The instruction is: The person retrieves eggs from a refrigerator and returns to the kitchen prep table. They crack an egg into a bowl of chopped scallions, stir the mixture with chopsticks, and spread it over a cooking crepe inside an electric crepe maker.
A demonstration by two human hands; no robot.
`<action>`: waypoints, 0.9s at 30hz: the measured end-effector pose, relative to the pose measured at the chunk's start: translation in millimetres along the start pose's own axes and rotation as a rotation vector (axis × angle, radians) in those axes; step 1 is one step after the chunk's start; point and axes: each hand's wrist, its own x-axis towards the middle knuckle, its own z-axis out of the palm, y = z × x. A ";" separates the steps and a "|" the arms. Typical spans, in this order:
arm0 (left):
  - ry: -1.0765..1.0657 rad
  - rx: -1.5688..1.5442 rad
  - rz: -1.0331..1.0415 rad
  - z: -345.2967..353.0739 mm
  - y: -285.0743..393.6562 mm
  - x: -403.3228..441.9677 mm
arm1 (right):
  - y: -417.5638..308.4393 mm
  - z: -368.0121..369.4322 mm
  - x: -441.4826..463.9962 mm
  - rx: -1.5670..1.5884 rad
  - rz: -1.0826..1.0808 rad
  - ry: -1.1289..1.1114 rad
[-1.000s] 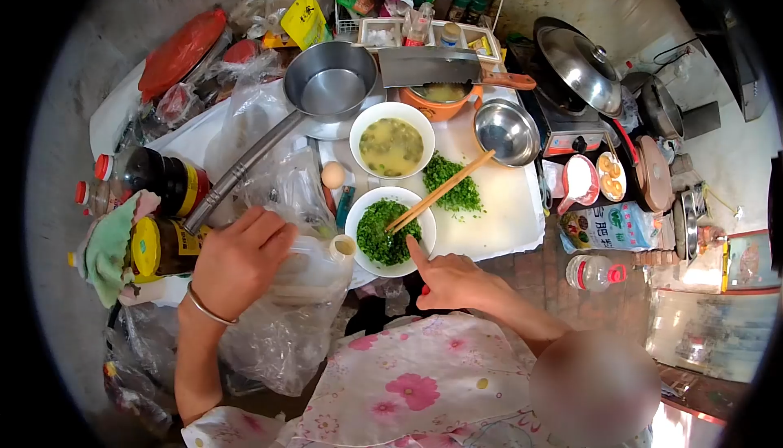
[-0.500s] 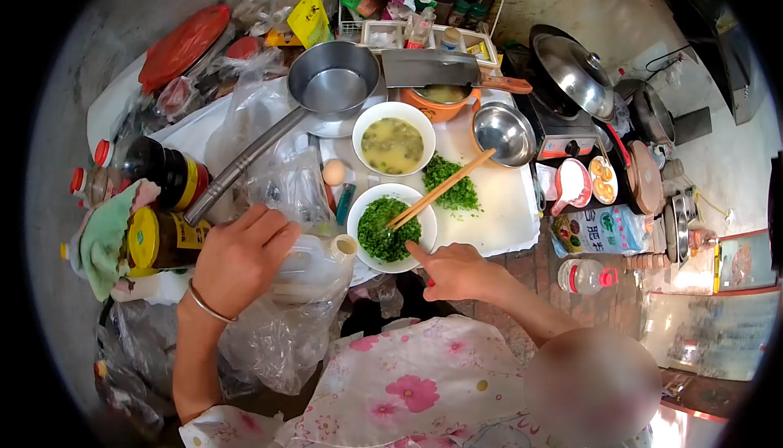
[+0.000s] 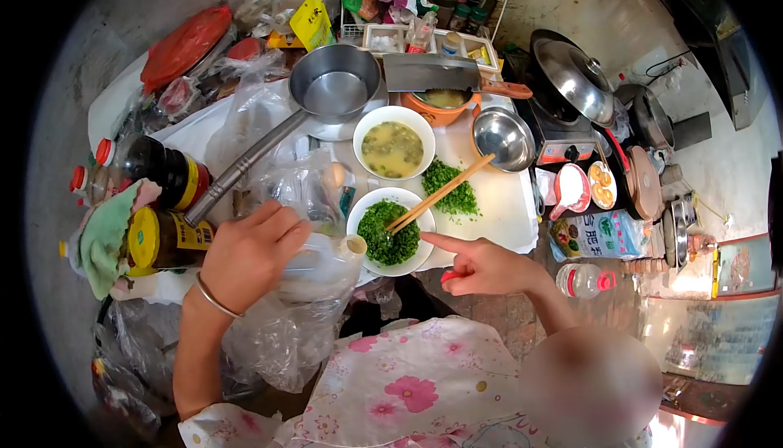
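Note:
My left hand [image 3: 254, 252], wearing a bangle, is closed around the handle of a translucent plastic jug [image 3: 314, 264]. The jug lies tilted, its open mouth close to the left rim of a white bowl [image 3: 359, 261]. Chopped green herbs [image 3: 383, 233] fill the bowl, with wooden chopsticks [image 3: 457, 183] resting in them. My right hand [image 3: 489, 267] points its index finger at the bowl's right rim; whether it touches is unclear. Its curled fingers hold a small red cap [image 3: 449, 275]. Behind sits a bowl of yellowish liquid [image 3: 392, 148].
More chopped herbs [image 3: 453, 191] lie on the cutting board [image 3: 506, 215]. Nearby are a metal bowl [image 3: 504, 138], a cleaver [image 3: 432, 73] across an orange pot [image 3: 444, 113], and a long-handled saucepan [image 3: 335, 81]. Bottles [image 3: 171, 172] crowd the left; a stove [image 3: 563, 142] stands right.
My right hand has drawn back to the right, away from over the bowl's rim. The jug's mouth has shifted slightly right, and clear plastic now partly covers the egg.

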 end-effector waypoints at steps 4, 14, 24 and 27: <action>0.010 -0.015 0.031 1.5 0.1 7.9 | 5.5 5.1 2.8 0.699 0.022 -0.152; -0.108 0.007 0.077 -9.6 8.2 38.7 | 19.7 35.1 28.7 1.335 -0.310 -0.385; -0.089 0.051 0.105 -28.5 5.2 66.1 | -12.9 -1.5 22.4 0.370 -0.560 0.459; -0.071 0.059 0.109 -34.5 9.1 78.2 | -54.1 -28.5 18.9 -0.197 -0.627 0.520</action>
